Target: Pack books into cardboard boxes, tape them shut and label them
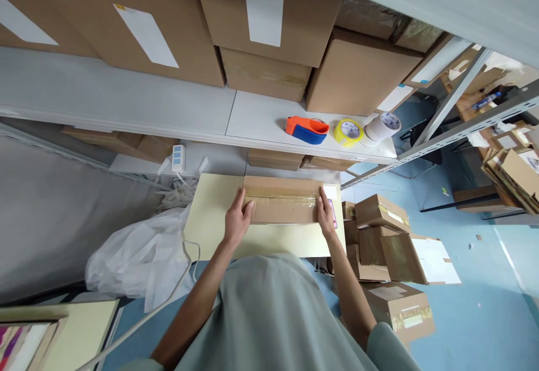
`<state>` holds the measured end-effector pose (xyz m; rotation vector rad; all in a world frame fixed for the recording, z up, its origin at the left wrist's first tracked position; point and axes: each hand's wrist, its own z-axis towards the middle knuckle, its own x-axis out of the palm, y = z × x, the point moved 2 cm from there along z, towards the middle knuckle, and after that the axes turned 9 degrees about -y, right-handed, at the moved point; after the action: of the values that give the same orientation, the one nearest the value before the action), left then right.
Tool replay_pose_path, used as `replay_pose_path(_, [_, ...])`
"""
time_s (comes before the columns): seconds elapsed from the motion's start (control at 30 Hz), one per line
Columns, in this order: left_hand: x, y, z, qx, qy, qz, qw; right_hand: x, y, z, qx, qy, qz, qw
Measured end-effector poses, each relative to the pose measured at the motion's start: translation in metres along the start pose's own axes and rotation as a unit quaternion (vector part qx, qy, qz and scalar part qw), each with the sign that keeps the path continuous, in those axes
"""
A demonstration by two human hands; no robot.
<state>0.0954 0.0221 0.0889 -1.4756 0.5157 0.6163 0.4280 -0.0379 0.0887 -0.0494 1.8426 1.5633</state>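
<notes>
On the pale yellow surface point(210, 214), my left hand point(238, 219) and right hand point(325, 216) press flat against the ends of the taped cardboard box point(283, 200), which could slide away if I push unevenly.

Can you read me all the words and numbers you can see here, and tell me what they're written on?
No text here can be read.
Pink-edged sticker beside the right hand: too blurred.
White paper labels on the big brown cardboard boxes: blank or too blurred.
Labels on the small brown boxes on the blue floor: too small.
The taped flat brown cardboard box between the right hand and the left hand: no print visible.
</notes>
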Motion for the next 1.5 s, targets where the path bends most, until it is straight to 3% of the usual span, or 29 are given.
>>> replay_pose_path(0.2, [0.006,0.005,-0.025,0.016,-0.064,-0.024,0.998,-0.015,0.002,-0.014,0.014,-0.018,0.078,0.997])
replay_pose_path(0.4, [0.019,0.005,-0.046,0.049,-0.084,-0.006,0.995,-0.018,-0.014,-0.019,0.017,-0.03,0.06,0.998])
replay_pose_path(0.8, [0.01,0.003,-0.032,0.07,-0.088,-0.014,0.994,-0.01,-0.023,-0.019,-0.007,-0.055,0.027,0.998])
replay_pose_path(0.97, [0.0,0.001,-0.016,0.073,-0.087,-0.008,0.993,-0.019,-0.022,-0.007,-0.012,-0.044,0.022,0.999])
replay_pose_path(1.07, [-0.008,-0.004,-0.002,0.089,-0.086,0.0,0.992,-0.033,0.003,0.018,-0.047,-0.05,-0.008,0.998])
replay_pose_path(1.2, [-0.021,-0.024,0.019,0.118,-0.104,-0.001,0.988,-0.045,0.079,0.071,-0.212,-0.096,-0.071,0.97])
replay_pose_path(1.33, [-0.033,-0.056,0.039,0.157,-0.138,-0.033,0.977,-0.026,0.155,0.133,-0.34,-0.085,-0.183,0.919])
replay_pose_path(1.4, [-0.04,-0.071,0.046,0.176,-0.147,-0.05,0.972,-0.007,0.176,0.159,-0.329,-0.065,-0.274,0.902])
replay_pose_path(1.5, [-0.052,-0.088,0.05,0.202,-0.155,-0.078,0.964,0.018,0.189,0.186,-0.275,-0.041,-0.39,0.878])
